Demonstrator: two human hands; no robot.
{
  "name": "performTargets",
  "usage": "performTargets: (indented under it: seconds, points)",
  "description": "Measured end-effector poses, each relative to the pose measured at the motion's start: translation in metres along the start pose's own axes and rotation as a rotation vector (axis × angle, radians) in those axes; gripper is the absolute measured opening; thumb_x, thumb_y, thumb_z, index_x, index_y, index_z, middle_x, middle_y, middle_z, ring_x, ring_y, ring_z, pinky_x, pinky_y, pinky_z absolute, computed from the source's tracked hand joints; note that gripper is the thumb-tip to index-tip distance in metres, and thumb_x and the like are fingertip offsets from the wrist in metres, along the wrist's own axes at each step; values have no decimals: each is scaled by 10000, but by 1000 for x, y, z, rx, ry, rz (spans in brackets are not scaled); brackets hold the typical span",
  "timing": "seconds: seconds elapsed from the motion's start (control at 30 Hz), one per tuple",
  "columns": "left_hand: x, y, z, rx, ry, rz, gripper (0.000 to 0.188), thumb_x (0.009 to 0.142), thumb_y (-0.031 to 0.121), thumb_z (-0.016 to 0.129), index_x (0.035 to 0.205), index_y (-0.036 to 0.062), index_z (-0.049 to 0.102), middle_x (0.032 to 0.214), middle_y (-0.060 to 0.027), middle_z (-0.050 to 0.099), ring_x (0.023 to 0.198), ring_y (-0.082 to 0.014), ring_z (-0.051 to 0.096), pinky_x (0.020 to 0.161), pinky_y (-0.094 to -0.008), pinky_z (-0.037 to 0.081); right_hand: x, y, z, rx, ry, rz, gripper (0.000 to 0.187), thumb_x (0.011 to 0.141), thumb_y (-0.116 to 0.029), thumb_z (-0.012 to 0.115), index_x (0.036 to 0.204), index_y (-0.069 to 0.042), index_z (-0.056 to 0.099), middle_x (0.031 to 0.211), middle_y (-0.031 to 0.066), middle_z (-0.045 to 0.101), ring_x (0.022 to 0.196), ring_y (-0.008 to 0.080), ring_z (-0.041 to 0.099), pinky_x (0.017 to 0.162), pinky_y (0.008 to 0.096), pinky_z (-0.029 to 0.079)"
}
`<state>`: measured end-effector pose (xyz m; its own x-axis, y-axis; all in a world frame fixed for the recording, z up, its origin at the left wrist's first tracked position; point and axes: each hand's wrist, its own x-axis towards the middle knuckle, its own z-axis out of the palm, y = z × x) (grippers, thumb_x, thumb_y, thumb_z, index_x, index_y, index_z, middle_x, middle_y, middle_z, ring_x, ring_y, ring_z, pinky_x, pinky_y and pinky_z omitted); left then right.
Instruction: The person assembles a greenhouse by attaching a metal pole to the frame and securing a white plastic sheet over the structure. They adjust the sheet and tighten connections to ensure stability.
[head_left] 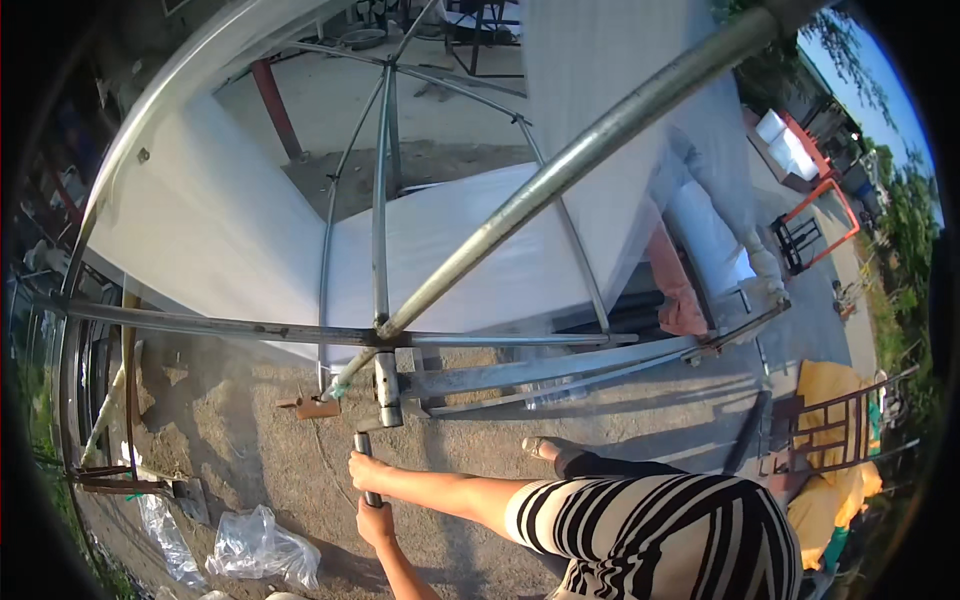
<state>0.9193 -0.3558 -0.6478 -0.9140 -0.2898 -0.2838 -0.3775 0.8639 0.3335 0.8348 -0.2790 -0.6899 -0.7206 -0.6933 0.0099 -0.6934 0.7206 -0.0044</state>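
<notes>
A crank handle (363, 441) with a straight dark grip hangs from the end of a metal shaft. My right hand (369, 470) is wrapped round its upper part, and my left hand (375, 522) closes round the lower end. The bent crank arm joins a metal hub (387, 385), where several steel tubes meet just beyond my hands. One long steel tube (560, 180) runs from there to the upper right. Whitish translucent sheeting (450, 260) spreads round the tube frame, which looks like a large reel.
Clear plastic film (265, 545) lies crumpled on the ground at lower left. A rusty metal bracket (315, 408) stands near the hub. A flat metal bar (560, 368) extends rightward. Farther right are an orange-framed cart (820, 225), a rusty rack (832, 425) and yellow sheeting (815, 510).
</notes>
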Motion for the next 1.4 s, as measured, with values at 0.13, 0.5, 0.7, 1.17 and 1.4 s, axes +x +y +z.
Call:
performTargets:
  seconds: [0.13, 0.5, 0.7, 1.17, 1.4]
  points:
    - [-53, 10, 90, -178, -227, -80, 329, 647, 267, 681, 861, 44, 568, 771, -156, 659, 780, -369, 638, 703, -455, 491, -111, 7, 17, -54, -216, 71, 49, 646, -276, 658, 642, -227, 664, 766, -35, 646, 865, 145, 582, 817, 364, 380]
    - [-176, 106, 23, -574, -624, 38, 218, 719, 193, 688, 806, 50, 548, 553, -46, 535, 458, -186, 514, 441, -340, 410, -277, 103, -168, 68, 87, -302, 123, 606, -252, 694, 708, -199, 651, 758, -48, 631, 831, 172, 589, 801, 383, 375]
    - [-135, 98, -162, -198, -600, 27, 329, 833, 341, 657, 662, 98, 514, 496, 16, 429, 395, -102, 354, 378, -299, 274, -215, 122, -301, 370, 847, -407, 109, 689, -253, 644, 654, -158, 604, 708, 46, 581, 719, 237, 586, 684, 445, 455]
    - [-14, 16, -252, 216, 327, 109, 408, 642, 121, 607, 1045, 61, 611, 762, -203, 646, 709, -415, 613, 616, -474, 474, 105, -1, -218, 214, 761, -384, 81, 639, -239, 608, 561, -216, 600, 749, -25, 552, 848, 200, 539, 967, 498, 290]
    - [47, -31, -72, -43, -28, 54, 384, 626, 142, 619, 983, -1, 608, 686, -212, 627, 636, -396, 614, 589, -451, 478, 67, 8, -55, -4, 139, -52, 131, 750, -254, 587, 761, -228, 715, 964, -7, 613, 1047, 232, 515, 1059, 536, 234]
